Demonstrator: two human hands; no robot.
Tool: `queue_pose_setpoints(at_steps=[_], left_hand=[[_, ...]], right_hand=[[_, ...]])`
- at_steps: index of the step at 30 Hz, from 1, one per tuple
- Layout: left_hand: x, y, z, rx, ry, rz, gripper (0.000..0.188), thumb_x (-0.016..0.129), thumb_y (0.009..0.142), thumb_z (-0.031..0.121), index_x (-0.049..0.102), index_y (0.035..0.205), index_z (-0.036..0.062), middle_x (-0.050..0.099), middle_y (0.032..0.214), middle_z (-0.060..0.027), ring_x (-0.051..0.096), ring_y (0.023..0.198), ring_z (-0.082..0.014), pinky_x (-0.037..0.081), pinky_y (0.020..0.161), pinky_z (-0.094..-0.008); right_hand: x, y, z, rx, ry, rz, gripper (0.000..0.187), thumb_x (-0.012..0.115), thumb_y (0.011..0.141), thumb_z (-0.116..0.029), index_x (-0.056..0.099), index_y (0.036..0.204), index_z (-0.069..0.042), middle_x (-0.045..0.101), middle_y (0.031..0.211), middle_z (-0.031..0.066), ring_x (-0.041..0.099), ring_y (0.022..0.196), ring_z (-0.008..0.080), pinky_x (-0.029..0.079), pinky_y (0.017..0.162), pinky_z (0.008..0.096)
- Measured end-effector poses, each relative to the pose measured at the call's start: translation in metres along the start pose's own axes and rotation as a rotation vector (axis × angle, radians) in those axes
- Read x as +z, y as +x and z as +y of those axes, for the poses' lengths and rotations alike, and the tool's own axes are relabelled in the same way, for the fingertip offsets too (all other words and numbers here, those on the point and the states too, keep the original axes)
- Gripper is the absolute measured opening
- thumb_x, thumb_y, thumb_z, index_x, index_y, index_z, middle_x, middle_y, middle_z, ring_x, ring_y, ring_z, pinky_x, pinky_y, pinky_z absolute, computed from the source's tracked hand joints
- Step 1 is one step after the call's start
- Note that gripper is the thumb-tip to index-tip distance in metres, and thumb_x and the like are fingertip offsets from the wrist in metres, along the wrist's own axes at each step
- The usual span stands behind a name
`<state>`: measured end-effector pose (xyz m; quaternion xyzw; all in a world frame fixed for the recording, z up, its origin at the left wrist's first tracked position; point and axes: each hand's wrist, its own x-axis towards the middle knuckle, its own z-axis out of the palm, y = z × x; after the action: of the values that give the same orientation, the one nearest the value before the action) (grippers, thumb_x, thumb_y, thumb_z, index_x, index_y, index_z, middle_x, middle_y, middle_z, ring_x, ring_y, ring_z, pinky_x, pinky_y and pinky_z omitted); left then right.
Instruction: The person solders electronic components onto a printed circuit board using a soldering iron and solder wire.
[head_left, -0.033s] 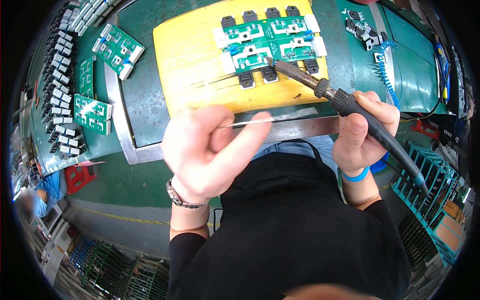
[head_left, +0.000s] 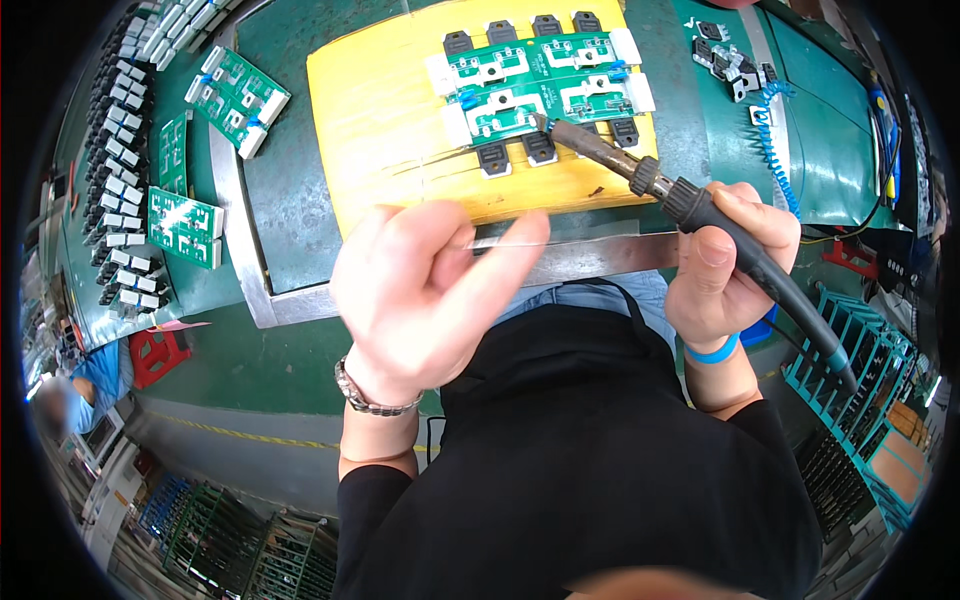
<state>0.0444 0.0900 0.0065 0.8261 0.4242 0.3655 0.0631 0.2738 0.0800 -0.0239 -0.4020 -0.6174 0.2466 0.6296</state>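
My right hand (head_left: 725,265) is wrapped round the black handle of a soldering iron (head_left: 770,275). Its tip meets the near edge of a green circuit board (head_left: 540,68), around the middle; whether it touches a joint is too small to tell. Black flat components (head_left: 494,160) stick out along the board's far and near sides, and white blocks sit at its ends. Closer to me, my left hand (head_left: 400,300) is pinched closed on a thin silvery solder wire (head_left: 490,243), blurred by motion, over the table's metal edge.
A yellow board (head_left: 380,120) lies under the circuit board. More circuit boards (head_left: 238,98) and rows of black-and-white components (head_left: 122,180) are at the left. Loose components (head_left: 735,70) and a coiled blue cord (head_left: 768,140) lie at the right. A person (head_left: 95,385) sits far left.
My left hand has shifted very slightly, and the solder wire in it shows fainter and at a different slant. The right hand and the soldering iron stay in place.
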Motion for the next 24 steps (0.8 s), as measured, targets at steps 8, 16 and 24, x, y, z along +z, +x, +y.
queue_pose_setpoints(at_steps=[8,16,24], left_hand=[[0.016,0.004,-0.007,0.052,0.265,-0.040,0.046,0.066,0.068,0.000,0.073,0.108,0.0223,0.046,0.083,-0.0023,0.049,0.069,-0.0171,0.044,0.057,-0.0277],[0.009,0.003,-0.004,-0.070,0.127,-0.073,0.043,0.066,0.069,-0.002,0.073,0.108,0.0167,0.049,0.082,-0.0037,0.053,0.071,-0.0179,0.046,0.059,-0.0278],[-0.002,-0.009,-0.013,-0.257,-0.308,0.243,0.026,0.051,0.094,-0.006,0.057,0.120,-0.0043,0.064,0.091,-0.0125,0.060,0.072,-0.0162,0.048,0.067,-0.0245]], right_hand=[[0.000,0.001,-0.003,0.013,0.003,-0.018,0.034,0.072,0.086,-0.012,0.049,0.106,0.004,0.057,0.079,0.0116,0.053,0.065,0.0138,0.043,0.060,0.0247],[-0.002,0.002,-0.009,0.049,0.000,-0.068,0.034,0.073,0.084,-0.010,0.050,0.107,0.001,0.057,0.077,0.0104,0.053,0.064,0.0135,0.042,0.059,0.0249],[-0.003,0.001,-0.006,0.017,-0.006,-0.092,0.037,0.073,0.084,-0.010,0.047,0.108,0.000,0.056,0.076,0.0096,0.052,0.064,0.0136,0.042,0.059,0.0252]])
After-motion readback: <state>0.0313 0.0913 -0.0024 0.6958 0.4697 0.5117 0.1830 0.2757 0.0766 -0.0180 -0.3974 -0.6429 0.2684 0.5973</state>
